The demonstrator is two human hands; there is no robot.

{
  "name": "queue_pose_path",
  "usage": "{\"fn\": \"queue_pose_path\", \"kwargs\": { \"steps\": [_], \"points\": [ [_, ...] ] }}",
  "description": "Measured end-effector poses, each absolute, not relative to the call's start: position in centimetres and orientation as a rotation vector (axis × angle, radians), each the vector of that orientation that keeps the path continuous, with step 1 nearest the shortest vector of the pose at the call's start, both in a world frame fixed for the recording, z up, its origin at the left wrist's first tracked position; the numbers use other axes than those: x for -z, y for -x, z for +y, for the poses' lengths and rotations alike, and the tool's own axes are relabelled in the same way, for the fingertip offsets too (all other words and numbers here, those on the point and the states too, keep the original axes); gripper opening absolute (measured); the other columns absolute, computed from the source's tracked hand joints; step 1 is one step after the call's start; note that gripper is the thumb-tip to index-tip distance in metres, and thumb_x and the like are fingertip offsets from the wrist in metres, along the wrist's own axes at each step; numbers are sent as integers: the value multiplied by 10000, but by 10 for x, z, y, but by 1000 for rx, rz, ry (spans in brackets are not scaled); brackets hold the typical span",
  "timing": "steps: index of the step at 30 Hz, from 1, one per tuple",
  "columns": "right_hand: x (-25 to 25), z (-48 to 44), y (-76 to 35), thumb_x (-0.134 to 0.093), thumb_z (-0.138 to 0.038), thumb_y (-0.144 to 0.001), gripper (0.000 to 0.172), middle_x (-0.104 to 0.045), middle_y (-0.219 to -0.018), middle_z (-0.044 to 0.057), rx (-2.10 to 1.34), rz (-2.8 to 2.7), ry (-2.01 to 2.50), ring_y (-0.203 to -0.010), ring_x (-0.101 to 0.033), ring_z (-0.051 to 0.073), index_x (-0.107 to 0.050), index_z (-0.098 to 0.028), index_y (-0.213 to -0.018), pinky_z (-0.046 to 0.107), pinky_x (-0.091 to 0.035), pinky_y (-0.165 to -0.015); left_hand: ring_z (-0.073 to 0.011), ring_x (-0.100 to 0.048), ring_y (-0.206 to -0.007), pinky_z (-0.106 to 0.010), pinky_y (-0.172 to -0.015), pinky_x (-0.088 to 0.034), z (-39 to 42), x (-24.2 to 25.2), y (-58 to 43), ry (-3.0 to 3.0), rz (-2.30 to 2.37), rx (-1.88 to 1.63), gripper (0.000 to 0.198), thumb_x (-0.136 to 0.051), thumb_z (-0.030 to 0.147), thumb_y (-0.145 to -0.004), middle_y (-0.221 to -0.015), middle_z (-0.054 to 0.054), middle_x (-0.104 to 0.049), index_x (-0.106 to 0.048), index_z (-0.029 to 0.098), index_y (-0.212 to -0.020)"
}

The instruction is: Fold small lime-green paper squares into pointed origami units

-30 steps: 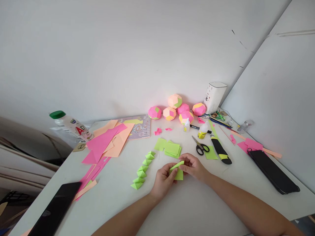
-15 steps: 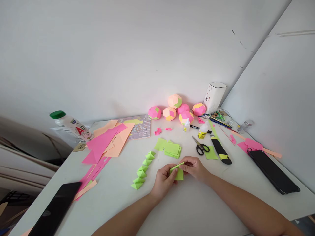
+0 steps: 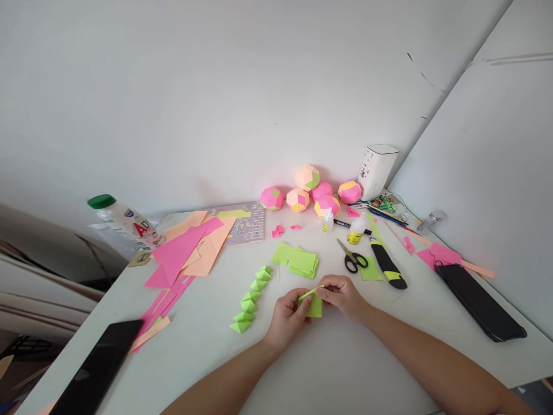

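A small green paper square [image 3: 316,308] is between my two hands, its upper edge folded over into a narrow strip. My left hand [image 3: 288,314] is closed on its left side, thumb pressed on the folded edge. At the upper right corner, my right hand [image 3: 343,295] pinches the same paper between thumb and fingers. To the left lies a slanting row of several folded green paper pieces [image 3: 249,306]. Just beyond my hands is a stack of green paper squares [image 3: 303,262], with a loose green sheet [image 3: 281,253] at its left.
Black-handled scissors [image 3: 351,262], a utility knife [image 3: 387,265] and glue bottles [image 3: 355,230] lie or stand beyond my right hand. Several paper balls [image 3: 299,200] sit against the wall. Pink and orange sheets [image 3: 181,253], a tilted white bottle [image 3: 129,222] and a black tablet-like device [image 3: 97,369] are left.
Hardly anything differs. Both hands keep their grip on the green paper, with only a slight shift of the right fingers at the folded corner.
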State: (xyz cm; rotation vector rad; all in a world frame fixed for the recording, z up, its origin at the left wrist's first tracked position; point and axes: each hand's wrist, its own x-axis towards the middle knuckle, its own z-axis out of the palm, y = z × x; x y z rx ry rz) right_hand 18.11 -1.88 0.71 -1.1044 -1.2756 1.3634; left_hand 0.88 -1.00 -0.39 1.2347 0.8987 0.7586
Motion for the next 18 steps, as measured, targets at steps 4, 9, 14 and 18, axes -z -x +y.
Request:
{"fn": "queue_pose_path", "kwargs": {
  "steps": [4,9,14,18],
  "points": [
    [-5,-18,-182,-705,-306,-712,177,-544,-573,-25,-1398,-1224,1113,-500,-501,88,-627,-147,-698,208,-412,-478,-109,-511,-536,-227,-506,-463,-10,7,-9,-1233,888,-761,334,-556,452,-799,-638,-2,-571,-608,139,-905],
    [-3,-16,-182,-741,-306,-667,210,-555,-563,-35,-1398,-1145,1126,-480,-506,85,-602,-154,-712,202,-414,-462,-106,-506,-524,-222,-497,-455,-10,6,-9,-1225,885,-764,335,-560,457,-792,-629,3,-564,-608,140,-889],
    [-8,-16,-182,-750,-332,-653,246,-556,-539,-34,-1377,-1119,1156,-453,-504,85,-585,-154,-695,205,-411,-446,-108,-503,-522,-229,-500,-459,-11,4,-9,-1228,890,-759,352,-556,471,-790,-628,2,-558,-606,137,-890],
    [-10,-16,-182,-727,-365,-678,245,-548,-553,-25,-1344,-1159,1150,-463,-500,88,-606,-152,-671,215,-421,-453,-111,-503,-520,-233,-500,-459,-11,4,-9,-1230,891,-760,355,-561,478,-782,-626,4,-557,-610,142,-884]
  ]
}}
